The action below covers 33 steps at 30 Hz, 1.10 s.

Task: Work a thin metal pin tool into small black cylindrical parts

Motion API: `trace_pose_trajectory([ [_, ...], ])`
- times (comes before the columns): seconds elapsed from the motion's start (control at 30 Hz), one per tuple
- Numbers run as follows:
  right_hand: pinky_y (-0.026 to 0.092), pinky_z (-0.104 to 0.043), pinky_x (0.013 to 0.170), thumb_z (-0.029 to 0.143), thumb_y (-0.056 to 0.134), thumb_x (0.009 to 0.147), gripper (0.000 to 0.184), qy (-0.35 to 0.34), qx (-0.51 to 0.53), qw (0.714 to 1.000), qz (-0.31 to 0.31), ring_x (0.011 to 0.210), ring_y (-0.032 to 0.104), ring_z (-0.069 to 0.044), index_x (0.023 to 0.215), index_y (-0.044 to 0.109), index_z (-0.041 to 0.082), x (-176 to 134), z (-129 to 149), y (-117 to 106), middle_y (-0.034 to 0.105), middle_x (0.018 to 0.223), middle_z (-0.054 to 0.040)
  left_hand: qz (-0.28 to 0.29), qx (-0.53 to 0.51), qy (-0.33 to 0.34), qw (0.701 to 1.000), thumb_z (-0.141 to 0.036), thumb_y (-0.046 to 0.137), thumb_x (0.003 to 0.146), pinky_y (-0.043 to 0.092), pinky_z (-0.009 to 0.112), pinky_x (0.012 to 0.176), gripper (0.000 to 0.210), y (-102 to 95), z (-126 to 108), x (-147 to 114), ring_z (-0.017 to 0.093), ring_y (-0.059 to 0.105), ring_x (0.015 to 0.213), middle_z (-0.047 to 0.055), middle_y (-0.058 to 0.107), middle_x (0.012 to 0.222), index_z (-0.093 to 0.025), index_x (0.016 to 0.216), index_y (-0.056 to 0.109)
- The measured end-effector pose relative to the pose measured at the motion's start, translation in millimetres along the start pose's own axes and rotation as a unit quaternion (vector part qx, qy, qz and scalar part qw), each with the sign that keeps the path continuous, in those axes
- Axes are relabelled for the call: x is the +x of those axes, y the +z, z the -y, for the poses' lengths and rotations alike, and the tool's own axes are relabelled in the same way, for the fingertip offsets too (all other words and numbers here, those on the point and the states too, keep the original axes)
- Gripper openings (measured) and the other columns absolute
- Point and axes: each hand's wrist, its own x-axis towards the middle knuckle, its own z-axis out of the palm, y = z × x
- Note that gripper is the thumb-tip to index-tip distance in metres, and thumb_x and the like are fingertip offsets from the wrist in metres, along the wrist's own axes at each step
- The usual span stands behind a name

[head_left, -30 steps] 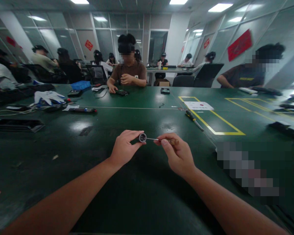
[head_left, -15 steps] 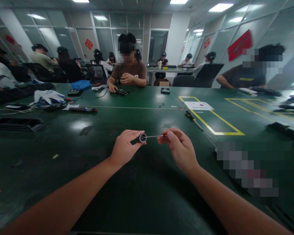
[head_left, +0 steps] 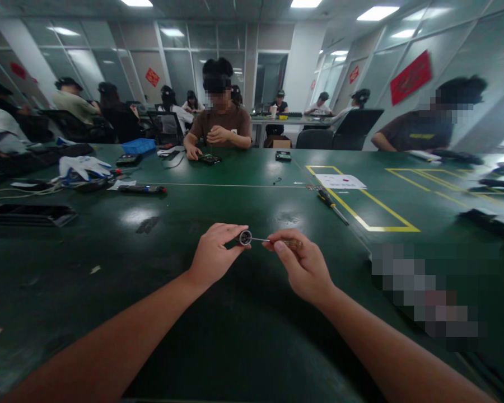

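Note:
My left hand (head_left: pixel 216 249) grips a small round part (head_left: pixel 246 238) between thumb and fingers. Its silver rim and dark hollow inside face me; the rest is hidden behind the fingers. From the right, the thin metal shaft of a screwdriver (head_left: pixel 260 240) reaches the part's rim. My right hand (head_left: pixel 304 263) is closed round the screwdriver's brownish handle, which shows partly between the fingers. Whether the tip sits inside the part or only touches its edge, I cannot tell. Both hands are above the green table (head_left: pixel 218 336).
Beyond my right hand lies another screwdriver (head_left: pixel 334 207), yellow and black, near a paper sheet (head_left: pixel 340 181). A pen-like tool (head_left: pixel 141 190), white gloves (head_left: pixel 84 168) and a blue bin (head_left: pixel 138 145) are on the left. Across the table a person (head_left: pixel 220 126) handles a dark device.
My right hand has shifted slightly left and down, closer to the round part, and less of the shaft shows. More of the handle is visible. My left hand has hardly moved.

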Motion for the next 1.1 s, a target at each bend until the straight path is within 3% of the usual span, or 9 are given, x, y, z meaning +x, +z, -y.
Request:
trace_pose_trajectory([
  [0.13, 0.057, -0.038, 0.084, 0.037, 0.059, 0.101, 0.018, 0.017, 0.051, 0.998, 0.016, 0.092, 0.073, -0.021, 0.11, 0.069, 0.026, 0.9, -2.3, -0.1, 0.077, 0.099, -0.0056, 0.0, 0.002, -0.003, 1.0, -0.02, 0.084, 0.079, 0.056, 0.04, 0.092, 0.037, -1.0, 1.2, -0.1, 0.023, 0.071, 0.102, 0.004, 0.078, 0.111, -0.025, 0.115, 0.075],
  [0.3, 0.058, -0.034, 0.08, 0.041, 0.062, 0.099, 0.018, 0.055, 0.231, 0.97, -0.056, 0.08, 0.072, -0.018, 0.098, 0.071, 0.025, 9.9, -9.2, 0.3, 0.074, 0.086, -0.001, -0.013, 0.004, -0.006, 1.0, -0.02, 0.085, 0.078, 0.056, 0.04, 0.091, 0.036, -2.2, 1.6, 1.8, 0.023, 0.071, 0.101, 0.005, 0.078, 0.11, -0.023, 0.114, 0.075],
  [0.87, 0.06, -0.036, 0.08, 0.042, 0.057, 0.102, 0.022, 0.028, 0.021, 0.999, -0.025, 0.087, 0.076, -0.021, 0.105, 0.067, 0.022, 5.3, 3.1, -0.4, 0.078, 0.092, -0.0066, 0.009, 0.009, 0.013, 1.0, -0.02, 0.081, 0.082, 0.056, 0.04, 0.092, 0.035, -1.4, -1.6, 0.4, 0.023, 0.069, 0.102, 0.004, 0.078, 0.109, -0.026, 0.117, 0.075],
  [1.1, 0.061, -0.034, 0.072, 0.049, 0.061, 0.098, 0.03, 0.088, 0.133, 0.984, -0.076, 0.071, 0.073, -0.018, 0.091, 0.065, 0.02, 14.7, -2.1, -3.0, 0.074, 0.076, -0.0028, 0.009, 0.012, 0.013, 1.0, -0.018, 0.081, 0.082, 0.056, 0.04, 0.092, 0.034, -1.0, -0.4, 2.0, 0.023, 0.07, 0.102, 0.005, 0.078, 0.109, -0.024, 0.115, 0.076],
])
